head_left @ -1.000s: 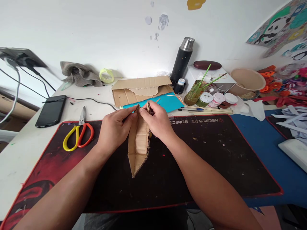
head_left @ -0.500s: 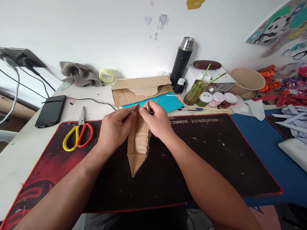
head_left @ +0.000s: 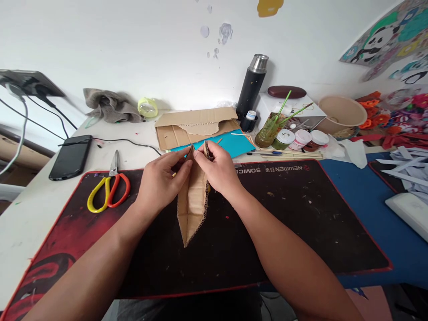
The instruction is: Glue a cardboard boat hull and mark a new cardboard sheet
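Observation:
A folded piece of brown corrugated cardboard (head_left: 195,196), boat-like with raised sides and a pointed near end, is held over the dark desk mat (head_left: 294,232). My left hand (head_left: 164,174) pinches its far left edge between thumb and fingers. Across from it, my right hand (head_left: 219,167) grips the far right edge, thumb inside and fingers outside. The far end of the piece is partly hidden by my hands. Left of my left hand lie scissors (head_left: 109,191) with one yellow and one red handle.
Behind my hands lie torn cardboard (head_left: 187,117) and blue paper (head_left: 240,143). A black thermos (head_left: 250,87), a brush jar (head_left: 267,129) and several paint pots (head_left: 302,139) stand at the back. A phone (head_left: 71,156) is far left, paper strips (head_left: 409,167) far right.
The view has shifted very slightly. Both hands keep their hold on the cardboard, with barely any movement of the left fingers.

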Demonstrator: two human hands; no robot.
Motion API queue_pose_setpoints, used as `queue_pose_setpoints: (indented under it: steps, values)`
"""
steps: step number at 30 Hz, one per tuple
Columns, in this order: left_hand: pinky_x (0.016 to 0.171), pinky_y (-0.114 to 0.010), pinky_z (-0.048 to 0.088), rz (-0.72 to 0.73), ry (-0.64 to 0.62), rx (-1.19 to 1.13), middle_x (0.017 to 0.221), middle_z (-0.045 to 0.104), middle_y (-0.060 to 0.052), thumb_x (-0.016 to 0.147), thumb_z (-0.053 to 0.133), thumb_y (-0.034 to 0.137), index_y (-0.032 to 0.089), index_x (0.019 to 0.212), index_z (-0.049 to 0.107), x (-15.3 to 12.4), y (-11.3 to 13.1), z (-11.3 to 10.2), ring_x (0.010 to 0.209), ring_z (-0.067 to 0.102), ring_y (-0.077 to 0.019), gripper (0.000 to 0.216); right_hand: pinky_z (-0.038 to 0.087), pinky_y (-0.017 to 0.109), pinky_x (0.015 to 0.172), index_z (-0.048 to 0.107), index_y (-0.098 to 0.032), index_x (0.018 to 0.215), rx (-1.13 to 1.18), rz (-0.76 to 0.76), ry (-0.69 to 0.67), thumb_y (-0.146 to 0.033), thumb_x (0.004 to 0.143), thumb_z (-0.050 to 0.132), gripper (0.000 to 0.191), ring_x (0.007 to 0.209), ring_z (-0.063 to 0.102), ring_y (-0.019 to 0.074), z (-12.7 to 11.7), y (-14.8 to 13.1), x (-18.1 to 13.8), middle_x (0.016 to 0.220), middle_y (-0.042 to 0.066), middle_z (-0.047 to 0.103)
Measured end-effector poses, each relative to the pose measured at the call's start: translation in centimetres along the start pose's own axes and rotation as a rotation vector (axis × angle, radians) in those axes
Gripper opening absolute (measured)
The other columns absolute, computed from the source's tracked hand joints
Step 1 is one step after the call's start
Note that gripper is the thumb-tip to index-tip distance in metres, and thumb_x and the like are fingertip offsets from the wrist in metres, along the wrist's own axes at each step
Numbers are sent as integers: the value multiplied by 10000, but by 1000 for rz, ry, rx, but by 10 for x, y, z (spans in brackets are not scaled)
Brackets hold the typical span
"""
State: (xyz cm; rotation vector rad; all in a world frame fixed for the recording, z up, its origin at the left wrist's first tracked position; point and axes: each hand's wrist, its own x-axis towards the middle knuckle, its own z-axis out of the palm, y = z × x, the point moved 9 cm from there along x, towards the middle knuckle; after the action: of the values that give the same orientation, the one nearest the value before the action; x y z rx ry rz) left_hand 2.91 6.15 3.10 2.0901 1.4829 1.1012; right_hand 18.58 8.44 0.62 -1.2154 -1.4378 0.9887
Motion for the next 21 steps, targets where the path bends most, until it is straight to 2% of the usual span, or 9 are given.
queue_pose_setpoints:
  steps: [5, 12, 15, 21]
  values:
    - [770, -308, 577, 14, -1, 32, 954, 800, -40, 985, 647, 359, 238, 1372, 794, 0, 3, 1, 794, 700, -191, 432, 411, 324, 704, 531, -271, 794, 8, -1, 11, -332, 993, 620, 225, 729, 523, 183, -1, -2, 0, 734, -47, 561]
    - [769, -292, 563, 62, 81, 134, 950, 781, -40, 1000, 633, 319, 224, 1320, 796, -1, 9, -2, 781, 684, -181, 372, 434, 332, 724, 583, -270, 846, 3, 17, 8, -373, 990, 622, 182, 761, 566, 192, 0, -1, -1, 779, -32, 617]
    - [746, -284, 546, 85, 93, 164, 864, 733, -24, 1001, 640, 296, 217, 1310, 800, -1, 11, -3, 746, 658, -174, 357, 427, 337, 717, 583, -267, 837, 7, 28, -5, -420, 994, 633, 225, 752, 566, 192, 1, 0, -1, 766, -31, 614]
    - [716, -277, 522, 72, 115, 210, 841, 707, -15, 996, 647, 298, 236, 1286, 815, 1, 8, -10, 710, 626, -163, 341, 431, 340, 722, 616, -261, 876, 16, 56, -41, -476, 996, 648, 248, 766, 581, 193, 4, -1, -4, 796, -25, 642]
